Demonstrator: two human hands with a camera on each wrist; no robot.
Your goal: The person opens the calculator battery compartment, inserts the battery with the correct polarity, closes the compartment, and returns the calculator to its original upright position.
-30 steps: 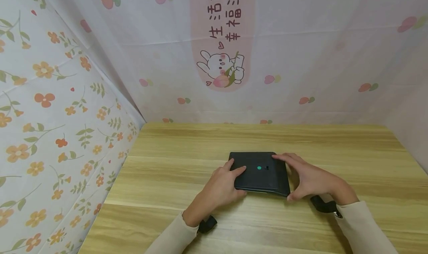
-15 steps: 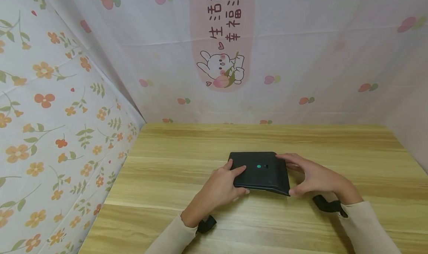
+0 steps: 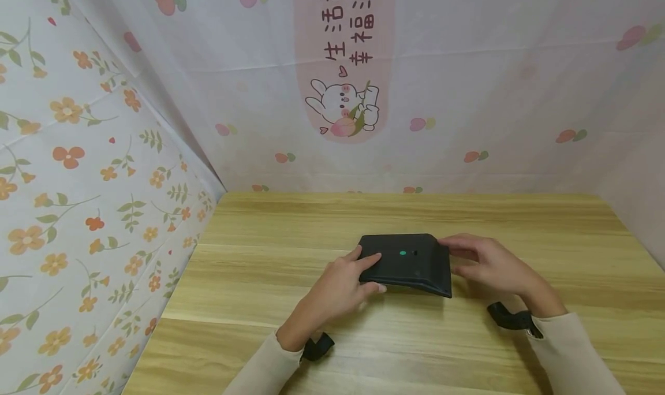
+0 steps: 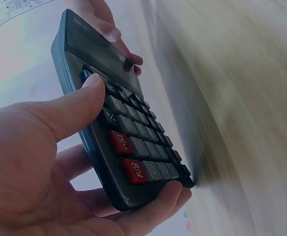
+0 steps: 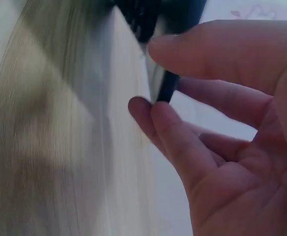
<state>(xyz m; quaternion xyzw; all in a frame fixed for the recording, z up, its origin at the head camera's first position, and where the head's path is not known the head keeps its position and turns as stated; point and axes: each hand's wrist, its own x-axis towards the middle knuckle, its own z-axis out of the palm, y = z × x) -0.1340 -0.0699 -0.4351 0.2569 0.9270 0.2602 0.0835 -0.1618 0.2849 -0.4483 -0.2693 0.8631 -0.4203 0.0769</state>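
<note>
A black calculator (image 3: 400, 256) is tilted with its back up in the head view; a green dot shows on the back. My left hand (image 3: 337, 285) grips its left end, fingers over the back. In the left wrist view, the thumb of the left hand (image 4: 40, 147) presses the key side beside the grey keys and two red keys (image 4: 133, 171). At the right end, my right hand (image 3: 490, 265) holds the display end. The right wrist view has the thumb of the right hand (image 5: 232, 162) on one side of that end and fingertips at its edge.
Beneath the hands is a wood-grain table (image 3: 270, 222). A white curtain (image 3: 467, 94) with a rabbit print hangs behind it, and a flowered cloth (image 3: 104, 187) on the left. Each wrist bears a black strap (image 3: 509, 317).
The calculator has tilted, its near edge rising slightly. My right hand's thumb has left the near right corner and moved up the right edge, closer to its fingers. The left hand keeps its grip.
</note>
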